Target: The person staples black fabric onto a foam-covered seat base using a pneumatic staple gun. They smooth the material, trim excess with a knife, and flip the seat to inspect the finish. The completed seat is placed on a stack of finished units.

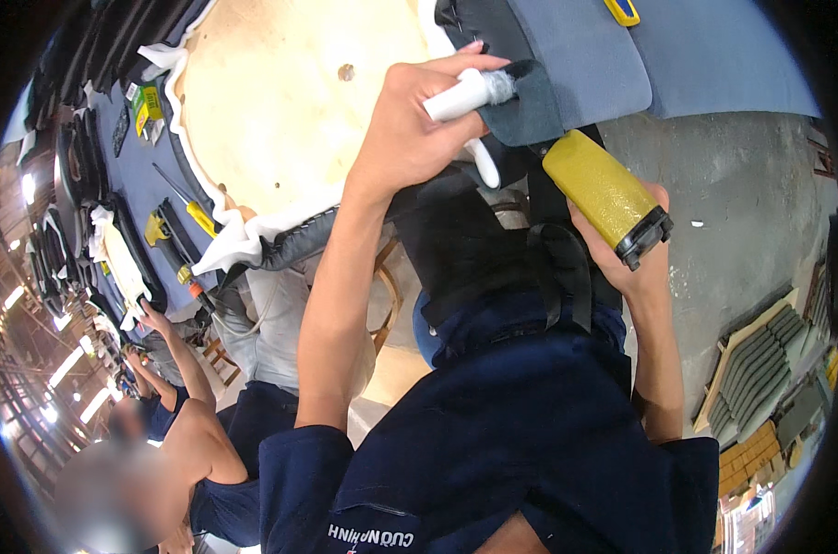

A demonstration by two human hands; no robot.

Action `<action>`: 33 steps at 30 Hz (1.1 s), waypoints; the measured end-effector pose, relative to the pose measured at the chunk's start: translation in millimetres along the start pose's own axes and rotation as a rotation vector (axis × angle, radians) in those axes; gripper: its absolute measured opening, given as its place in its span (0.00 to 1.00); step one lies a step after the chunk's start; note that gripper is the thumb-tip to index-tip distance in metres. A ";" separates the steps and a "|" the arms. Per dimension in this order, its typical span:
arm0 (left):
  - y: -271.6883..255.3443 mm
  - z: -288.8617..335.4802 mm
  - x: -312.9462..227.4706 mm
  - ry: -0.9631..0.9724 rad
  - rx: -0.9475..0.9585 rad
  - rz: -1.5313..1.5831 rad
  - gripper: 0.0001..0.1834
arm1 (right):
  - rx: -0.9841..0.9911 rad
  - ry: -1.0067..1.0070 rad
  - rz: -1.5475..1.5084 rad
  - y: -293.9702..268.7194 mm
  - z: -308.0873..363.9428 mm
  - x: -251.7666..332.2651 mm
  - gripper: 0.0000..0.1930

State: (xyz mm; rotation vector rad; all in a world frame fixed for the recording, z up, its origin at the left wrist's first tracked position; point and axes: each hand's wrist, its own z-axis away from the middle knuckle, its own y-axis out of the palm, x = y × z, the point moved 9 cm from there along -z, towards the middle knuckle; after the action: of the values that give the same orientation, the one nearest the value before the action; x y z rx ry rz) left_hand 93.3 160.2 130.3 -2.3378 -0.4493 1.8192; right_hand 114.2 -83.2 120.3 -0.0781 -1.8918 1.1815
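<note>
My left hand (396, 134) is closed at the edge of a padded seat panel, its fingers pinching a dark fabric flap (520, 115). A white sleeve (460, 96) with a clear, wrapped-looking tip seems to cover one finger; a second white tip (484, 164) shows below it. My right hand (608, 249) is wrapped around a yellow staple gun (604, 189) with a black end cap, held close to the flap. The gun's nose and most of my right fingers are hidden. The panel has a pale wooden board (290, 102) edged with white padding (299, 210) and black cover material.
A blue-grey table surface (724, 60) runs behind, with a yellow tool (623, 11) on it. To the left lie a screwdriver (197, 214), another yellow-black air tool (165, 242) with a hose, and a small box (146, 113). Co-workers (225, 452) work at lower left. Stacked grey pads (760, 360) stand right.
</note>
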 end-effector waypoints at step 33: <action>46.8 38.0 -63.7 -0.344 -0.435 -0.822 0.17 | -0.301 0.226 -0.318 -37.3 53.9 -12.9 0.26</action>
State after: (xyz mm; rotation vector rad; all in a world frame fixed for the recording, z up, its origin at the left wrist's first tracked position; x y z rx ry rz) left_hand 49.3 93.0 165.5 -1.5835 -1.6899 1.7615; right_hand 98.2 -147.2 131.4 -0.0688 -1.7873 0.6428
